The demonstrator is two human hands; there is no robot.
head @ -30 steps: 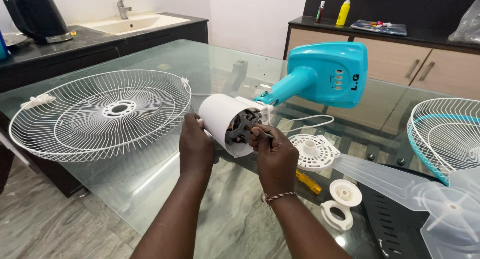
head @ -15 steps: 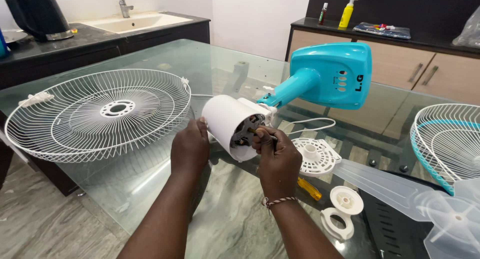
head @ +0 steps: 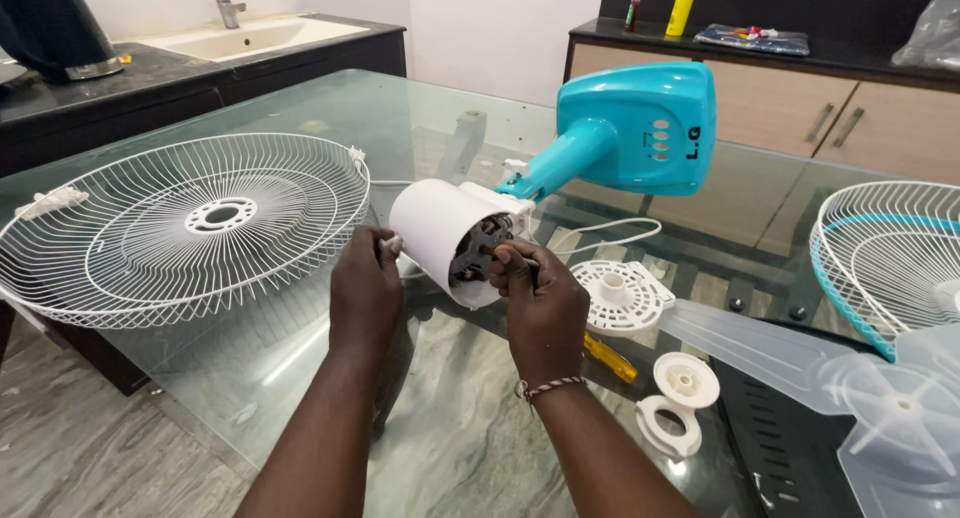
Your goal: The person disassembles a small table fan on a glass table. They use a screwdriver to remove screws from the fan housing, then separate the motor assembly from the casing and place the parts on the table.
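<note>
A white cylindrical fan motor housing [head: 432, 230] lies on its side on the glass table [head: 300, 358], its open end showing the motor inside. My left hand [head: 365, 288] grips the housing's left side. My right hand [head: 543, 308] is closed at the open end with the fingertips against the motor; a thin tool tip seems to stick out of the fingers, but I cannot tell what it is. The housing joins a turquoise fan stand and base [head: 630, 133] behind it.
A white wire fan guard [head: 180, 223] lies at the left. A second guard with turquoise rim [head: 885, 253] and a clear fan blade [head: 890, 403] sit at the right. White plastic rings [head: 622, 296] [head: 675, 398], a yellow screwdriver [head: 610, 358] and a white cord [head: 600, 240] lie near my right hand.
My view has shifted slightly, so everything sits a little left and lower. Both hands stay on the motor housing, the right hand still working at its open end.
</note>
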